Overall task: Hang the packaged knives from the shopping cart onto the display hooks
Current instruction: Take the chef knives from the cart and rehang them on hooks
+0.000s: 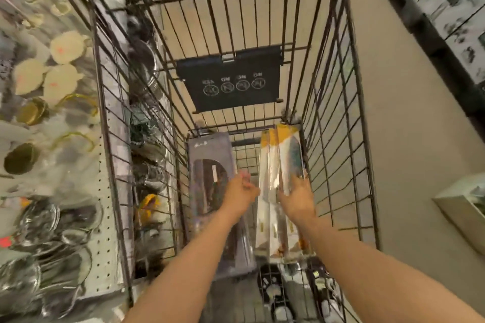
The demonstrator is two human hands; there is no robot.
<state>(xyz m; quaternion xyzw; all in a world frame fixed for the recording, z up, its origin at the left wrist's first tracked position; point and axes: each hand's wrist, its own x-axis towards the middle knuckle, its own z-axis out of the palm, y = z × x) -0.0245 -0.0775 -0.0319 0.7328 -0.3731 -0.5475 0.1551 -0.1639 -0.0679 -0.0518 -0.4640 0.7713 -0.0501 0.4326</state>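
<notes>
Both my arms reach down into a dark wire shopping cart [338,139]. A grey knife package [207,173] lies along the left of the cart floor. To its right lies a stack of clear knife packages with yellow and white cards [280,155]. My left hand [240,191] hovers between the two lots, fingers loosely curled, holding nothing that I can see. My right hand [298,195] lies on the yellow-carded packages with its fingers extended over them. The picture is blurred, so the exact contact of either hand is unclear.
A pegboard display [105,207] on the left carries hanging kitchenware: pale round items [65,47], metal strainers [39,220] and black utensils. A dark child-seat flap [231,78] hangs at the cart's far end. Beige floor and boxed shelves run along the right.
</notes>
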